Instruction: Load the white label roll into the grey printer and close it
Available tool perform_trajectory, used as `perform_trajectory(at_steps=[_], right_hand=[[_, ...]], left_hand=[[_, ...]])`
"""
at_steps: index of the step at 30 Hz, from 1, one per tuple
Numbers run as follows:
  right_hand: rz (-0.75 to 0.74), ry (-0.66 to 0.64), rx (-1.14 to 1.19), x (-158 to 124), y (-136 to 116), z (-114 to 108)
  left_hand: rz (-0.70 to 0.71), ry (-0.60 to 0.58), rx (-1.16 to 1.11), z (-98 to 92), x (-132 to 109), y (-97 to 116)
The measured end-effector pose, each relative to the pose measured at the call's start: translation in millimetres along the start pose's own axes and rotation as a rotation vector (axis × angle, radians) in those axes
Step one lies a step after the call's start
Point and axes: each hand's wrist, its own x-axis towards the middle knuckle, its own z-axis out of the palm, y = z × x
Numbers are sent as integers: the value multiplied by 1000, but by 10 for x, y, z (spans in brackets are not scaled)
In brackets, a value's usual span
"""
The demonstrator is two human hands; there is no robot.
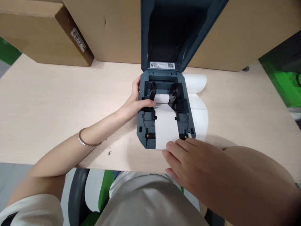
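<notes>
A dark blue-grey printer (142, 125) lies on the table with its lid (145, 37) raised. Inside, a small white paper roll (162, 98) sits between two black holders, and its white strip (166, 125) runs down to the front edge. My left hand (138, 97) grips the printer's left side, thumb reaching in beside the roll, other fingers partly hidden behind the wall. At the front edge, my right hand (181, 153) has its fingers bent together on the strip's lower right end, pinching it.
Loose white paper (198, 116) curls on the table (117, 91) to the right of the printer. A cardboard box (28, 31) stands at the back left, and larger cardboard (113, 31) stands behind the printer. A green chair (104, 188) is below the table's front edge.
</notes>
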Motion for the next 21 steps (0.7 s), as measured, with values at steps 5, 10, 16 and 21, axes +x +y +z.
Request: perform_trajectory(at_steps=[5, 10, 16, 21], right_hand=[[-5, -97, 20, -87, -13, 19], [11, -78, -9, -245, -89, 68], [-23, -91, -86, -347, -160, 149], [-34, -80, -103, -352, -180, 131]], left_hand=[[83, 50, 88, -90, 110, 68], [379, -3, 273, -396, 366, 234], [564, -163, 482, -826, 808, 245], [573, -79, 500, -698, 1273, 511]])
